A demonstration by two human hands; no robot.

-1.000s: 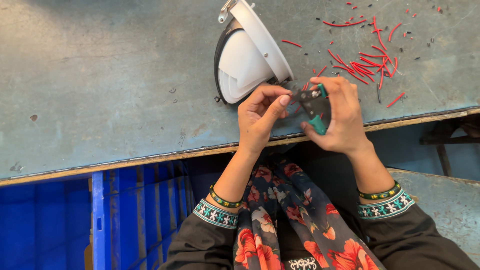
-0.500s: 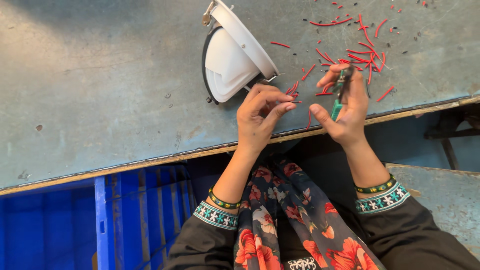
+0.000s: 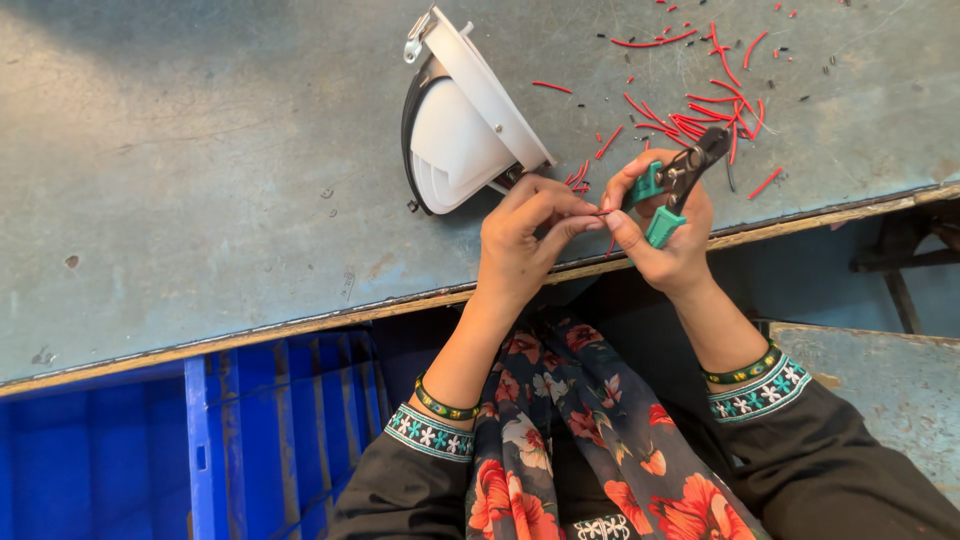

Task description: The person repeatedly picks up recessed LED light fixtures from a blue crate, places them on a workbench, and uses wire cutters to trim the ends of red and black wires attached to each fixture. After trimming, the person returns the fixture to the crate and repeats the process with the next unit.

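Where both hands meet just over the counter's near edge, item 1: thin red wire [image 3: 600, 212], short, pinched at the tips of thumb and forefinger of the left hand [image 3: 525, 245]; long axis runs approx. left-right across view, free end pointing toward the right hand [image 3: 668, 240], which touches or nearly touches it at the forefinger tip. Item 2: small cutter w/ green handles [image 3: 672, 188], held in right hand, fingers wrapped round the handles, dark nose tilted up and away to the right, i.e. off the wire, not on it; whether the blades are parted, cannot tell. Left hand is the one gripping the wire; right is closest to its free end, cutter nose lying beyond and above. Item 3: white round lamp housing [image 3: 470, 125], tilted on its rim, just behind the left hand; wire seems to lead back toward it, join hidden. Item 4: red wire offcuts [image 3: 700, 115], many, scattered w/ black specks behind right hand. Item 5: grey-blue counter [image 3: 200, 180], worn, wood-edged. Item 6: blue plastic crate [image 3: 250, 440], below counter, person's left. Misc.: floral cloth on lap, black sleeves w/ patterned cuffs.
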